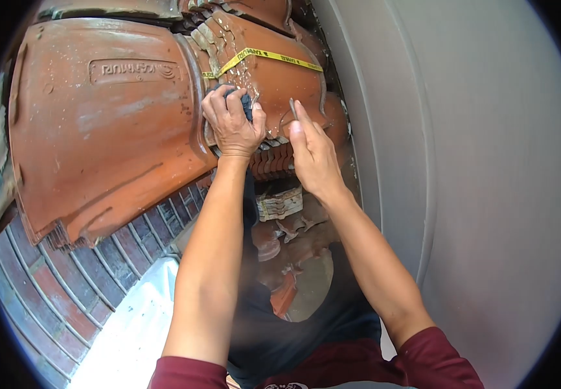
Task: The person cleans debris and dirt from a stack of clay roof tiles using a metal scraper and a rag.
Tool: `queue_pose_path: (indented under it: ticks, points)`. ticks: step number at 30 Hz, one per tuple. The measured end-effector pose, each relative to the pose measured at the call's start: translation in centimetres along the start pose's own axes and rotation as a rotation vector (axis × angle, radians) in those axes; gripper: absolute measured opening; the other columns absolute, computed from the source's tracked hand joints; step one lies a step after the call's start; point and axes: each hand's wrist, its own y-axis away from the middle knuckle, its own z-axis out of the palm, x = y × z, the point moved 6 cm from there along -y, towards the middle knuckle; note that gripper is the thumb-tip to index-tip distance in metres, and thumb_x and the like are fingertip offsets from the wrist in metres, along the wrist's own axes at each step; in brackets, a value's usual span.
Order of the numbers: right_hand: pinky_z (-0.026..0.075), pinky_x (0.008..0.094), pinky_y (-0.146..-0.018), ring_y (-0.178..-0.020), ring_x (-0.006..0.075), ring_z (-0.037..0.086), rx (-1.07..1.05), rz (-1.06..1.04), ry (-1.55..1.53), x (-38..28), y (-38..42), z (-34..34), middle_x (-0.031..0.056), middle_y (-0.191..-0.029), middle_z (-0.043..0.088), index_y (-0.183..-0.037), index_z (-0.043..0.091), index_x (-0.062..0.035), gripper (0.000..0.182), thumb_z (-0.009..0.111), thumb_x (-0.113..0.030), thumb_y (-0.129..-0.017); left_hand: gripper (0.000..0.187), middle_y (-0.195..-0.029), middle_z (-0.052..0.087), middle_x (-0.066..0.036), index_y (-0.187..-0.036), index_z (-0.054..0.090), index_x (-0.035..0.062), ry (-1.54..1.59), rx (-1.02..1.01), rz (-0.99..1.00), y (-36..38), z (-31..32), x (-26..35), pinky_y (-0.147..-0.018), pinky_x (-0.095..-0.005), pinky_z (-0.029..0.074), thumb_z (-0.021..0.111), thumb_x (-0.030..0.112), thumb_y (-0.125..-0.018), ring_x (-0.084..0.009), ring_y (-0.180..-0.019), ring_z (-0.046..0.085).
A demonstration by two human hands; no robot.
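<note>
My left hand (232, 123) is closed on a dark, crumpled cloth (246, 104) against the edges of a stack of orange clay roof tiles (280, 84). A yellow printed strap (280, 58) runs round that stack, above my hands. To the right, my right hand (313, 152) pinches a thin grey strip (292, 107) between thumb and fingers, its tip pointing up near the lower tile face. The strip's exact kind is not clear, and the palm side of my left hand is hidden.
A larger stack of tiles (105, 129) with raised lettering stands at the left. On the right rises a smooth grey panel (481, 162). Brick paving (67, 292) and a white sheet (128, 330) lie at the lower left. Broken tile pieces (285, 295) lie on the ground below my hands.
</note>
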Motion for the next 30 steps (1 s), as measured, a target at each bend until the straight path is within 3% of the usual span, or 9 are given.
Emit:
queue_pose_path:
  ticks: [4,16,30]
  points:
    - [0.049,0.0486,-0.09,-0.1,0.0456,0.063,-0.168,0.214,0.111,1.0,-2.9,2.2,0.0279,-0.102,0.061,-0.149,0.045,-0.0035,0.059,0.042,-0.042,-0.105,0.032,-0.116,0.052,-0.02,-0.108,0.06,0.0036,-0.011,-0.032,-0.016,0.0,0.2,-0.1,-0.098,-0.0514,0.038,0.068,0.019,-0.081,-0.0395,-0.111,0.046]
    - [0.053,0.0503,-0.086,-0.094,0.0433,0.066,-0.225,0.211,0.244,-0.7,-5.5,2.3,0.0244,-0.102,0.062,-0.142,0.059,-0.0175,0.048,0.047,-0.04,-0.101,0.034,-0.115,0.05,-0.02,-0.111,0.055,0.0066,-0.072,-0.05,0.004,-0.1,0.7,-0.2,-0.093,-0.0526,0.039,0.064,0.023,-0.082,-0.0394,-0.107,0.046]
    - [0.054,0.0517,-0.08,-0.089,0.0449,0.067,-0.158,0.186,0.232,-0.5,-5.4,2.7,0.0253,-0.1,0.062,-0.14,0.06,-0.0166,0.048,0.05,-0.038,-0.099,0.033,-0.115,0.051,-0.019,-0.111,0.056,0.0071,-0.058,-0.041,-0.001,0.1,0.9,-0.4,-0.093,-0.0523,0.038,0.064,0.025,-0.084,-0.0387,-0.107,0.046]
